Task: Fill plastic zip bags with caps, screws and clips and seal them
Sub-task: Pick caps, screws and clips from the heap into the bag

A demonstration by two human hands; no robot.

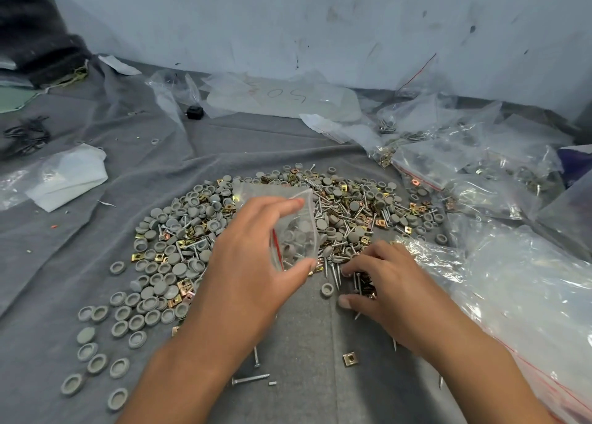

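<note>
A grey cloth [96, 263] covers the surface below a scuffed pale wall [320, 23]; left hand [253, 263] pinches a zip bag [294, 231], right hand's [390, 282] grip curls on screws [336, 273].

Your left hand [253, 263] holds a zip bag [293, 228] over the heap of caps, screws and clips [346, 209]; your right hand [390, 282] rests on its near edge, filled bags [474, 174] behind right.

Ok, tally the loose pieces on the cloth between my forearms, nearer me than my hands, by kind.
Screws: 3, one only a tip beside the right forearm
Brass clips: 1
Small pale bits: 1
Total: 5
</note>
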